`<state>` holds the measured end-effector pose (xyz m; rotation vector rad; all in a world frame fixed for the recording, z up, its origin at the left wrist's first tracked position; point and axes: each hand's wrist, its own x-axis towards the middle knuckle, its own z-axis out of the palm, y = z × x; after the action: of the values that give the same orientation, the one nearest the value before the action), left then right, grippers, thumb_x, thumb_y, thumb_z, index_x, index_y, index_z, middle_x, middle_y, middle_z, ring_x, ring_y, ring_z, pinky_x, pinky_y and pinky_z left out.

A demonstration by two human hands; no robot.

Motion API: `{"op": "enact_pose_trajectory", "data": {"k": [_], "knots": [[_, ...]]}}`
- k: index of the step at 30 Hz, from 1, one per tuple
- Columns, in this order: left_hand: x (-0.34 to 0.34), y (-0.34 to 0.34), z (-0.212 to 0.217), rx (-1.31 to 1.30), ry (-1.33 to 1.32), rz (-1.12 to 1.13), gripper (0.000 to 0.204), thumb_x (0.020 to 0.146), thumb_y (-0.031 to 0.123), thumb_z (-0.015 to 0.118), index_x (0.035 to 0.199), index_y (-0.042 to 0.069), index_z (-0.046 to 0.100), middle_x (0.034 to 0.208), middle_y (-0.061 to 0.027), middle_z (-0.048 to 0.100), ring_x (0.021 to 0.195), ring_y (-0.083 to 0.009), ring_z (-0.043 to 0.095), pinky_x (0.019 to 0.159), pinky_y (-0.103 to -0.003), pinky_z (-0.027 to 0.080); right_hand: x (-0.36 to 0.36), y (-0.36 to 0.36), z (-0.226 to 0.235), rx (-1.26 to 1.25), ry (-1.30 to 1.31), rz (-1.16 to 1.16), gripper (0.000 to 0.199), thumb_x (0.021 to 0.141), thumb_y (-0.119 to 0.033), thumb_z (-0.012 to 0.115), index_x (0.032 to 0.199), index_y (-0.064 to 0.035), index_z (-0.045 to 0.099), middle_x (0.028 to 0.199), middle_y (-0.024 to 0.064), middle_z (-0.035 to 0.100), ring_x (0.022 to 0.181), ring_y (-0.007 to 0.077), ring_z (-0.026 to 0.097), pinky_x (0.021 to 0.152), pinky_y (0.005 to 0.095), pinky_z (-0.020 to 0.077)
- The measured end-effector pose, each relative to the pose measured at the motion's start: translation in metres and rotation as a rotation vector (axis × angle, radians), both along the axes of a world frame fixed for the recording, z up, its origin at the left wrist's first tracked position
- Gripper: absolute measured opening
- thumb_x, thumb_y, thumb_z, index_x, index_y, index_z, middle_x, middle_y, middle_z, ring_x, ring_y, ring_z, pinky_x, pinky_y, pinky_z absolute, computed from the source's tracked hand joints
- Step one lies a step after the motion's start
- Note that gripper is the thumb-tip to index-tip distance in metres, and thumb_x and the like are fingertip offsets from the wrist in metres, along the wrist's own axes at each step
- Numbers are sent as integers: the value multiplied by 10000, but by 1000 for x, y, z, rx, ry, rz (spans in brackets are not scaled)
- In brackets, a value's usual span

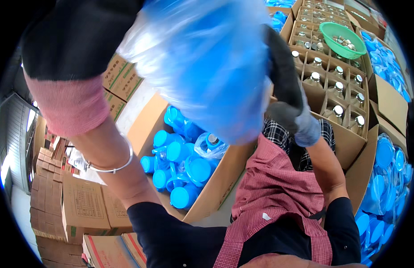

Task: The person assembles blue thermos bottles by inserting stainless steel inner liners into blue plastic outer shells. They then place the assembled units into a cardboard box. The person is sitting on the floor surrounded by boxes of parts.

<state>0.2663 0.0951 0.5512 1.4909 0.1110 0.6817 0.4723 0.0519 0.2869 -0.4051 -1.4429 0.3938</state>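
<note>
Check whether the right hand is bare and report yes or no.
No: the right hand wears a dark glove with a lighter grey-blue cuff.

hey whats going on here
A person holds up a blurred plastic bag of blue things, the right hand against its side. The left hand is at the opposite side, its fingers not visible. Below, an open carton holds blue plastic pieces; to the right, glass bottles stand in a divided carton.

Light is glaring at a far-left window point(6, 169), blur is smearing the plastic bag point(207, 67), fisheye distortion is curving edges.
</note>
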Motion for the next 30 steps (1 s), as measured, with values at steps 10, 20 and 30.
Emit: {"op": "enact_pose_trajectory", "data": {"k": [10, 20, 30], "knots": [[142, -69, -101, -638, -200, -285, 697, 987, 409, 355, 1401, -124, 185, 1420, -409, 190, 1358, -531, 139, 1151, -561, 105, 168, -118, -198, -684, 83, -101, 952, 751, -451, 735, 1455, -22, 259, 1424, 160, 382, 1311, 266, 375, 1090, 374, 300], [109, -89, -242, -576, -84, -608, 845, 903, 553, 482, 1475, 17, 166, 1494, -151, 277, 1387, -369, 257, 1086, -638, 204, 217, -127, -116, -687, 172, -256, 896, 841, -725, 424, 1476, -123, 230, 1475, 107, 302, 1263, 250, 434, 1007, 402, 418], [152, 90, -343, -149, 208, 53, 567, 946, 258, 519, 1430, 47, 311, 1381, -132, 424, 1222, -244, 484, 942, -366, 477, 168, -13, -63, -664, -195, -167, 582, 897, -346, 615, 1401, -128, 422, 1211, 84, 526, 1110, 160, 486, 948, 322, 409]]}}
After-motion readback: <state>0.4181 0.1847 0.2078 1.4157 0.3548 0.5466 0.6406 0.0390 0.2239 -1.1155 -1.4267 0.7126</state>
